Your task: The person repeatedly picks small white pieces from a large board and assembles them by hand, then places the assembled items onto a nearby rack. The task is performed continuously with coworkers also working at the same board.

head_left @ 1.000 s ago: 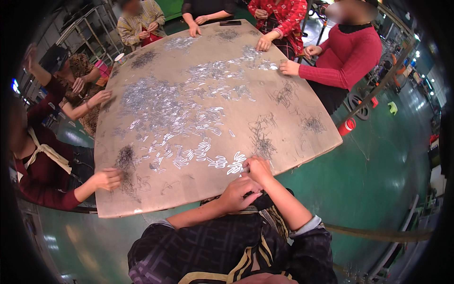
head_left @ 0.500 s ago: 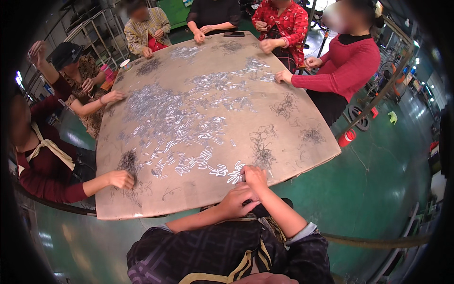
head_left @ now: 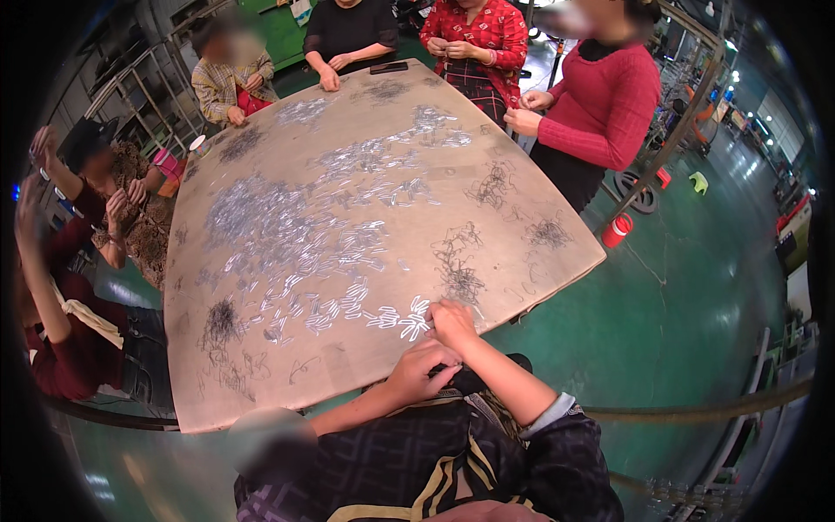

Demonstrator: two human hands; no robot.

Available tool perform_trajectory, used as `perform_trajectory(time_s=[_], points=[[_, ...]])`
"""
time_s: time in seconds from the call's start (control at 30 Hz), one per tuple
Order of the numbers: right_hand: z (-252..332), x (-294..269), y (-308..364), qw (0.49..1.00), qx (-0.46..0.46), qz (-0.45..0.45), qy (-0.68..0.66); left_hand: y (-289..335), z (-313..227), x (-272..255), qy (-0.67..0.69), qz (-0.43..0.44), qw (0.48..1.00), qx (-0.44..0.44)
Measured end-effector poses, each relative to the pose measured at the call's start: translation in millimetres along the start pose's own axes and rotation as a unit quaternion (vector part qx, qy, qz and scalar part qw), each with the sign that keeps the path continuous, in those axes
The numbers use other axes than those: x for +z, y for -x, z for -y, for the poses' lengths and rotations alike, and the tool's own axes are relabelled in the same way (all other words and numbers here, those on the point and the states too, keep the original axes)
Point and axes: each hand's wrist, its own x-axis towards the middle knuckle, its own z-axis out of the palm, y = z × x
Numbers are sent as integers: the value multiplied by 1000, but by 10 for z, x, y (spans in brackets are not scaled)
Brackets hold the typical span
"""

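Observation:
My right hand is over the near edge of the brown tabletop, fingers drawn together beside a cluster of small, shiny, elongated silver pieces. Whether a piece is between those fingertips is hidden. Just below and to the left, my left hand is held at the table's edge, thumb and fingers curled together. Anything in it is too small to make out. A tangle of thin dark strands lies beyond my right hand.
Many more silver pieces spread across the table's middle. Dark strand heaps lie near the sides. Several people stand or sit around the table, including one in a red sweater. A dark phone rests at the far edge, and a paper cup at the far left.
The view has shifted, so the table sits further left. My hands keep nearly the same pose. The person at left has lifted a hand off the table; those at right have drawn their hands back.

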Motion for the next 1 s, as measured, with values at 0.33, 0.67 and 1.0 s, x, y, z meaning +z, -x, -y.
perform_trajectory(time_s=[0.33,0.67,1.0], points=[[-128,108,-66,997,-75,20,-27,-1,-26,34,-5,9,1000,-1],[-137,-88,142,981,-52,-65,-177,-39,-36,69,-12,20,1000,-5],[-415,-617,862,889,38,-110,-444,-146,89,242,-16,-8,997,-72]])
